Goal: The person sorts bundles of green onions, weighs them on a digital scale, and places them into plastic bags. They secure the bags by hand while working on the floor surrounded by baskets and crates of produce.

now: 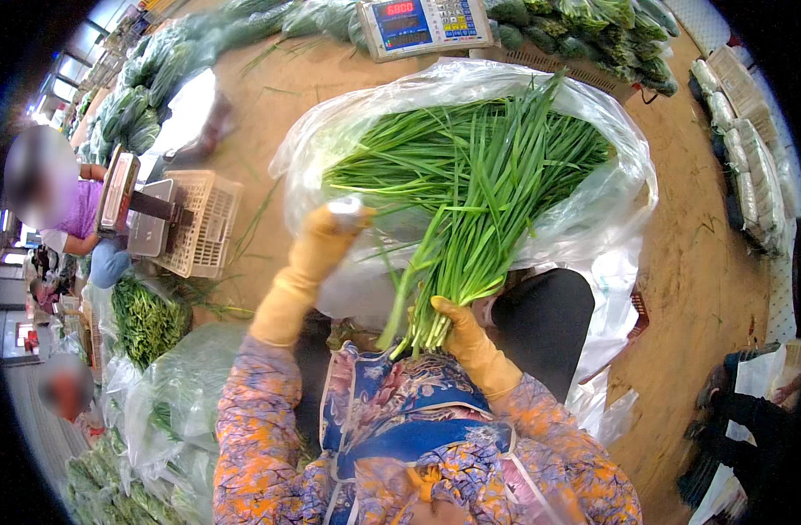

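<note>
A bunch of long green garlic chives lies with its pale stem ends toward my body. My right hand, in a yellow rubber glove, holds the bunch near those ends. My left hand, gloved alike and blurred, is raised at the left edge of the plastic bag; a small silvery thing shows at its fingers, too blurred to name. More garlic chives lie crosswise in the open clear plastic bag, under the leafy ends of the bunch.
A digital scale stands beyond the bag. Bagged greens line the far left. A plastic crate and another scale stand at left, near a person in purple. White plastic lies beside my right knee. Another person's dark-clothed legs show at right.
</note>
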Demonstrator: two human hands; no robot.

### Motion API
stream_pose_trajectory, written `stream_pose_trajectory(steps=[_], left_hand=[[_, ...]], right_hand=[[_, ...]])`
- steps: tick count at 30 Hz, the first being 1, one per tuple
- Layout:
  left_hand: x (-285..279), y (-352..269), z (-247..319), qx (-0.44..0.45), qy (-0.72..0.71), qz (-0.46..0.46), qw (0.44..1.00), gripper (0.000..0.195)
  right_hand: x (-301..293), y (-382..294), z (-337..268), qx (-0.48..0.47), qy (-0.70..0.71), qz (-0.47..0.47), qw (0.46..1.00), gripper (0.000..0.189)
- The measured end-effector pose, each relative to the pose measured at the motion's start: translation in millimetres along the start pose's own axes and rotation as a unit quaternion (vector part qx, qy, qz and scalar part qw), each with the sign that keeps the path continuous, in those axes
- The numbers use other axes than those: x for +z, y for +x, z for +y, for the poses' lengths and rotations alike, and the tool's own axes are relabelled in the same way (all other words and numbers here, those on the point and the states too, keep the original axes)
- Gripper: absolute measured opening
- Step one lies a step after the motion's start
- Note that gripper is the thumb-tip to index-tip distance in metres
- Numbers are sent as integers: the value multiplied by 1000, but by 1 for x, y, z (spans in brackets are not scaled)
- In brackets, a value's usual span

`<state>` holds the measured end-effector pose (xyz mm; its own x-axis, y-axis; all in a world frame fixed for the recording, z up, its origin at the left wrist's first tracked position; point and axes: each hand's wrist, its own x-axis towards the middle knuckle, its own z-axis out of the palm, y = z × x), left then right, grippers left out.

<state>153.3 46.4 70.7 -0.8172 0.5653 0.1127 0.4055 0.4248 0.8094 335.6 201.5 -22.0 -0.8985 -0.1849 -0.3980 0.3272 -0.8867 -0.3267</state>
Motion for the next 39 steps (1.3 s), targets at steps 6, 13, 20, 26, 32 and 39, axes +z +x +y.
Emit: stream_pose_trajectory(steps=[6,13,20,26,32,39], left_hand=[[12,-14,4,-59,-100,-56,992,34],[30,5,19,-96,-225,1,970,34],[-32,14,45,155,253,-60,953,17],[-87,21,52,90,81,197,973,15],[-235,-29,-43,-110,-211,469,851,23],[17,-81,14,-263,-52,-89,959,40]], right_hand=[[1,0,-4,29,58,-12,998,38],[3,1,2,-3,29,-1,1000,50],[2,1,-6,-3,12,-4,1000,54],[-1,0,-8,-15,1,10,1000,56],[13,-3,-5,-7,29,-28,999,59],[3,5,-4,16,41,-60,997,53]])
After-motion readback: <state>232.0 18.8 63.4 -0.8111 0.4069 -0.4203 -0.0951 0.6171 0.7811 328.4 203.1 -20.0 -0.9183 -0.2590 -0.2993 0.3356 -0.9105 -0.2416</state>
